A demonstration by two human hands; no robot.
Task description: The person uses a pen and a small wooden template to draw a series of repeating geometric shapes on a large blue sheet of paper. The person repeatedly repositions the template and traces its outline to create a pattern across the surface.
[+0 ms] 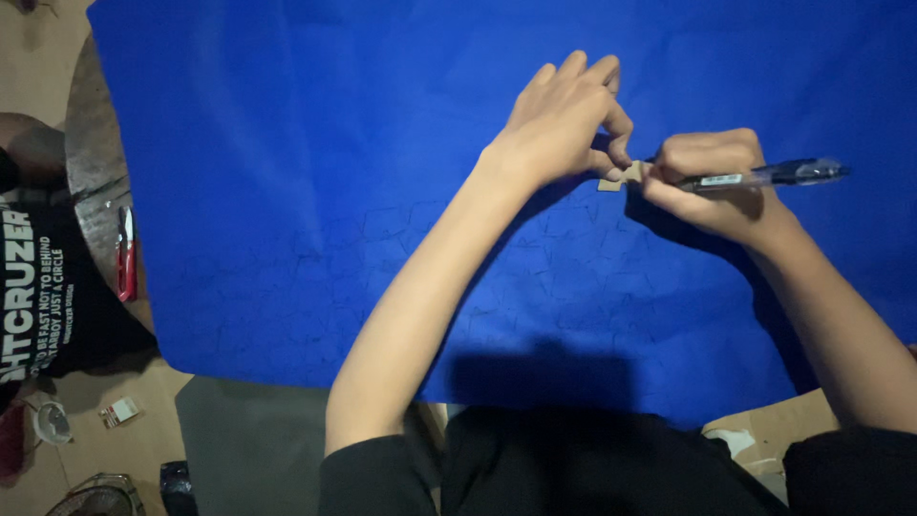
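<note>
Your left hand presses down on a small tan cardboard template, fingertips curled onto it, grip closed on that piece against the blue sheet. Your right hand is fisted around a blue pen, grip closed on it, with the pen's cap end pointing toward 3 o'clock and its tip hidden at the template's edge. The template lies between the two hands, above and right of the sheet's centre, touching both.

No box, tray or bowl holds anything on the sheet; the only container-like things sit off it at 7 o'clock on the floor, a small round item and a flat packet, and you cannot tell what is in them.

Faint pen outlines of repeated shapes cover the sheet's lower middle, below the hands toward 6 o'clock. The sheet's left edge runs down the 9 o'clock side, where a curved desk rim shows with a red-handled tool lying on it, well apart from your hands. Beside that, another person's black printed shirt is near the rim. The sheet's near edge lies at your body at 6 o'clock. The broad area toward 10 and 11 o'clock is plain blue, and toward 1 and 2 o'clock the sheet runs out of view
</note>
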